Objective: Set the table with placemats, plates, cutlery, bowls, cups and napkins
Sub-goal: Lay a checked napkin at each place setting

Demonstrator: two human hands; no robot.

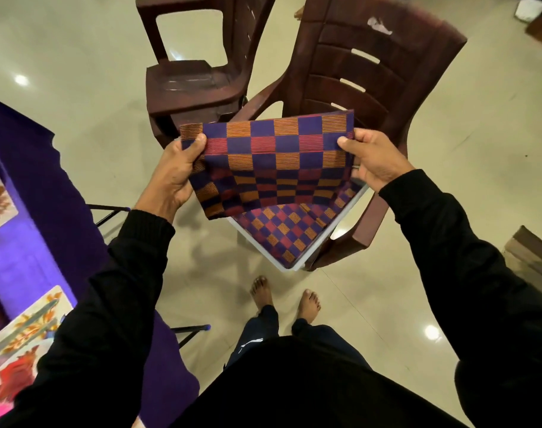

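A checked napkin (272, 156) in purple, orange and red is stretched between my hands above a brown chair. My left hand (174, 174) pinches its left upper edge, thumb on top. My right hand (374, 159) pinches its right upper edge. Under it, a white tray (297, 267) on the chair seat holds more checked napkins (285, 233). At the left, the table under a purple cloth (32, 217) carries floral placemats (26, 335), one partly hidden by my left sleeve.
Two brown plastic chairs stand ahead: one with the tray (371, 72), another behind it to the left (198, 72). The table's black legs (192, 332) show at the left. My bare feet (285, 301) stand on shiny cream floor tiles.
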